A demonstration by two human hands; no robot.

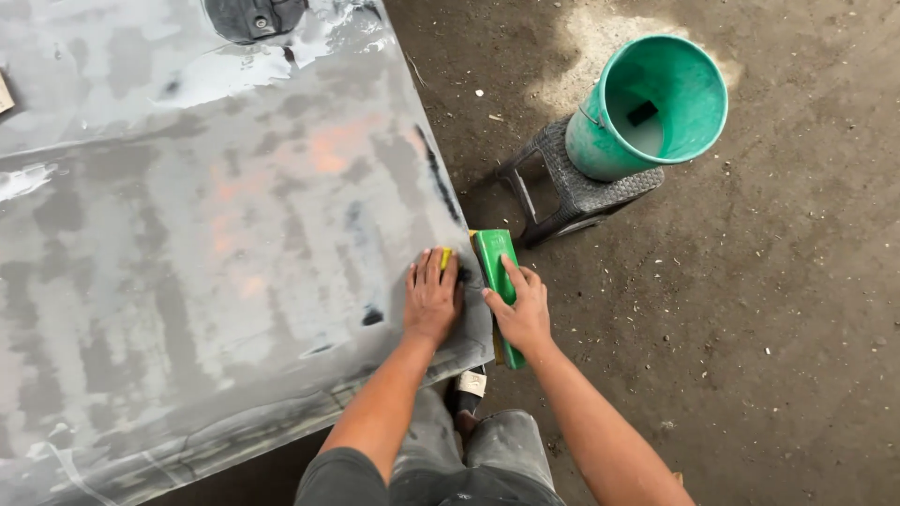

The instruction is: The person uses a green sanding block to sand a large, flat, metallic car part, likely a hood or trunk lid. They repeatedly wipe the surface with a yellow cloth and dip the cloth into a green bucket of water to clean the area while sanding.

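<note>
Two hands — left hand (pixel 431 302) spread flat on the patchy grey panel (pixel 187 253), right hand (pixel 521 314) gripping a green block (pixel 497 272).

Left hand (pixel 431 300) flat on grey panel (pixel 187 234); right hand (pixel 520 314) holds green block (pixel 495 258).

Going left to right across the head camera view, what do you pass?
Grey sanded panel → left hand → green sanding block under the right hand → dark stool → teal bucket.
</note>
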